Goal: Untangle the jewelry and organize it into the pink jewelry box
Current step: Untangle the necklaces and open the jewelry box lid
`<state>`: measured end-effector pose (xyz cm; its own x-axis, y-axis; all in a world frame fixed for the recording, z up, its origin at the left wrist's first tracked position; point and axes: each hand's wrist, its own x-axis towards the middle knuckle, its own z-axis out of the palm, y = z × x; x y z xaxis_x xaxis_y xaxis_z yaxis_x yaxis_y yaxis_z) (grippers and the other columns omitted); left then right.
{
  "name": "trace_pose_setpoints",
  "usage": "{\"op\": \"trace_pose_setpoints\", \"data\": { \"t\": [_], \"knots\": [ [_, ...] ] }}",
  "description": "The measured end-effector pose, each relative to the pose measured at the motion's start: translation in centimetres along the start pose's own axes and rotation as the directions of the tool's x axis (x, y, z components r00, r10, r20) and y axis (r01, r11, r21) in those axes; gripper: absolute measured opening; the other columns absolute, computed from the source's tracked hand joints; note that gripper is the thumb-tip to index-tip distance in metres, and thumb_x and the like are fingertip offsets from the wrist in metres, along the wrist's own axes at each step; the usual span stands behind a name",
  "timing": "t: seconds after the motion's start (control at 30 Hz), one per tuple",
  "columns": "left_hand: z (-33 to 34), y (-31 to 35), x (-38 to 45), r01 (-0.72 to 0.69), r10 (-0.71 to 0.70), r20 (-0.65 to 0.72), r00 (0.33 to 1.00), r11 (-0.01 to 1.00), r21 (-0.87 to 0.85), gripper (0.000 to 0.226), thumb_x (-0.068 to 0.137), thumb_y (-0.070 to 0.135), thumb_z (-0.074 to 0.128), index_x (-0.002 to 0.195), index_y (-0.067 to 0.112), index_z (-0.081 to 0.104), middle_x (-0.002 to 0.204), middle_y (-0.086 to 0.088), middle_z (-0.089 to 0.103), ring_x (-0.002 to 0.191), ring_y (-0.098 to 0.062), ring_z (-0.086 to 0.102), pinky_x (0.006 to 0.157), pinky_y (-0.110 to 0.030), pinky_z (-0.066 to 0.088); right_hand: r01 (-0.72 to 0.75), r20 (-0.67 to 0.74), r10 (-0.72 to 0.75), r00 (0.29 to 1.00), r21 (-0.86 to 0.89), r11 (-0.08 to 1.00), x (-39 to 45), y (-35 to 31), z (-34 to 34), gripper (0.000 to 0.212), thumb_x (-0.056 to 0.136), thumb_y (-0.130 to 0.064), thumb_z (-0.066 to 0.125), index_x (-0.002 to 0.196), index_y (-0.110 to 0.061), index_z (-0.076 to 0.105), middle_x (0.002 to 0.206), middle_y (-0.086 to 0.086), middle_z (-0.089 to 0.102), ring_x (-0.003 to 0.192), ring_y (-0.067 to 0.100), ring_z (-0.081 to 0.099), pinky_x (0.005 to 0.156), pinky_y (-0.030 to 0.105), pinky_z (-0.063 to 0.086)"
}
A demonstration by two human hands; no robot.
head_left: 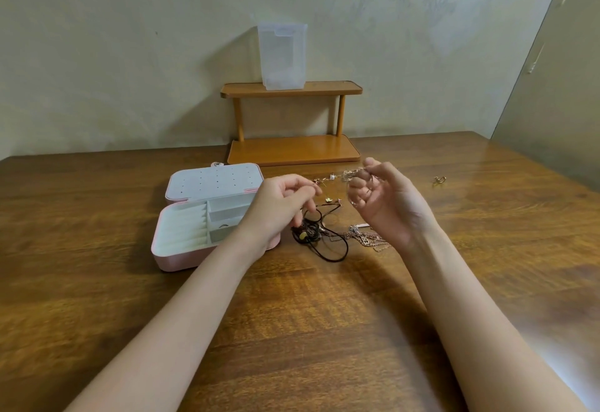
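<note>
The pink jewelry box (181, 257) lies open left of centre, its pale lid (214, 182) flat behind it and a small ring (223, 225) in one compartment. Raised between my hands is a thin gold chain (331, 178) with small charms. My left hand (281, 204) pinches one end and my right hand (383, 197) holds the other end in curled fingers. Below them on the table lies a tangle of black cord (319, 233) with a yellow bead, and rose-gold chains (367, 238) beside it.
A two-tier wooden shelf (292, 148) stands at the back against the wall, with a clear plastic container (282, 56) on top. A small gold piece (440, 179) lies alone at the right on the brown wooden table (308, 314).
</note>
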<state>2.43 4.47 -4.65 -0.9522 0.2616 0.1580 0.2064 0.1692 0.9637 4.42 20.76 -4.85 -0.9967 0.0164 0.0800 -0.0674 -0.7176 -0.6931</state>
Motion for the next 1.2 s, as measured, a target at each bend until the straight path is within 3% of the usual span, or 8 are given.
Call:
{"op": "trace_pose_setpoints", "data": {
  "t": [0.17,0.4,0.67,0.77,0.83,0.97,1.03,1.2],
  "knots": [
    [-0.8,0.8,-0.1,0.077,-0.106,-0.125,0.987,0.973,-0.216,0.037,0.099,0.034,0.042,0.079,0.014,0.066,0.051,0.004,0.057,0.043,-0.003,0.047,0.044,-0.012,0.04,-0.037,0.022,0.047,0.999,-0.333,0.942,-0.1,0.2,0.0,0.006,0.088,-0.009,0.054,0.085,-0.014,0.055,0.065,-0.005,0.047,0.041,0.003,0.026,0.036,0.014,0.02],
    [-0.7,1.2,0.0,0.184,-0.15,0.123,0.981,0.921,-0.343,0.069,0.098,0.051,0.017,0.089,0.007,0.069,0.06,-0.005,0.061,0.047,-0.007,0.045,0.049,-0.019,0.034,0.005,0.074,0.055,0.996,-0.638,0.77,-0.7,0.8,0.5,0.015,0.087,-0.009,0.061,0.097,0.0,0.067,0.053,-0.006,0.04,0.042,0.005,0.024,0.039,0.016,0.019],
    [-0.8,1.3,0.1,0.114,-0.109,0.037,0.993,0.9,-0.421,0.045,0.098,0.032,0.027,0.093,0.007,0.064,0.078,-0.005,0.064,0.065,-0.01,0.053,0.058,-0.021,0.043,-0.023,0.019,0.055,0.998,-0.735,0.678,-0.8,1.2,0.7,0.007,0.085,-0.008,0.065,0.079,-0.006,0.068,0.053,-0.003,0.039,0.044,0.006,0.028,0.04,0.015,0.024],
    [-0.6,0.7,0.5,0.022,-0.045,-0.214,0.976,0.994,-0.106,0.016,0.095,0.016,0.045,0.103,0.014,0.058,0.102,0.0,0.058,0.093,-0.013,0.057,0.081,-0.026,0.05,-0.056,-0.042,0.037,0.998,-0.66,0.749,-0.7,1.0,0.6,0.008,0.087,-0.008,0.063,0.079,-0.007,0.066,0.057,-0.004,0.043,0.046,0.005,0.035,0.042,0.014,0.029],
    [-0.5,0.5,0.3,-0.063,0.093,-0.25,0.964,0.99,0.126,0.009,0.091,0.017,0.056,0.098,0.018,0.061,0.103,0.002,0.059,0.094,-0.008,0.055,0.078,-0.015,0.046,-0.063,-0.06,0.033,0.998,-0.623,0.779,-0.6,0.9,0.5,0.01,0.087,-0.01,0.063,0.077,-0.009,0.064,0.058,-0.004,0.043,0.048,0.006,0.036,0.045,0.015,0.029],
    [0.1,0.6,-0.3,-0.127,0.135,-0.053,0.989,0.983,0.133,0.001,0.084,0.019,0.068,0.083,0.019,0.067,0.08,0.007,0.065,0.077,-0.003,0.059,0.068,-0.012,0.047,-0.031,-0.041,0.006,0.999,-0.658,0.752,-0.5,1.1,0.5,0.01,0.088,-0.012,0.061,0.079,-0.01,0.066,0.061,-0.003,0.044,0.05,0.007,0.04,0.047,0.016,0.032],
    [0.1,0.3,-0.3,-0.148,0.156,-0.044,0.987,0.976,0.159,0.002,0.082,0.018,0.07,0.081,0.02,0.069,0.078,0.006,0.068,0.077,-0.006,0.062,0.071,-0.019,0.049,0.009,-0.003,-0.015,1.0,-0.692,0.722,-0.7,1.1,0.6,0.011,0.089,-0.011,0.06,0.079,-0.009,0.065,0.061,-0.001,0.046,0.051,0.008,0.042,0.046,0.016,0.034],
    [-0.3,0.6,-0.2,-0.1,0.108,-0.065,0.992,0.989,0.108,0.007,0.084,0.013,0.067,0.079,0.018,0.069,0.077,0.003,0.069,0.074,-0.006,0.063,0.063,-0.014,0.048,0.065,0.032,-0.061,0.998,-0.72,0.691,-0.9,0.8,0.9,0.013,0.088,-0.008,0.06,0.076,-0.006,0.065,0.071,0.003,0.056,0.058,0.009,0.044,0.047,0.019,0.036]
  ]
}}
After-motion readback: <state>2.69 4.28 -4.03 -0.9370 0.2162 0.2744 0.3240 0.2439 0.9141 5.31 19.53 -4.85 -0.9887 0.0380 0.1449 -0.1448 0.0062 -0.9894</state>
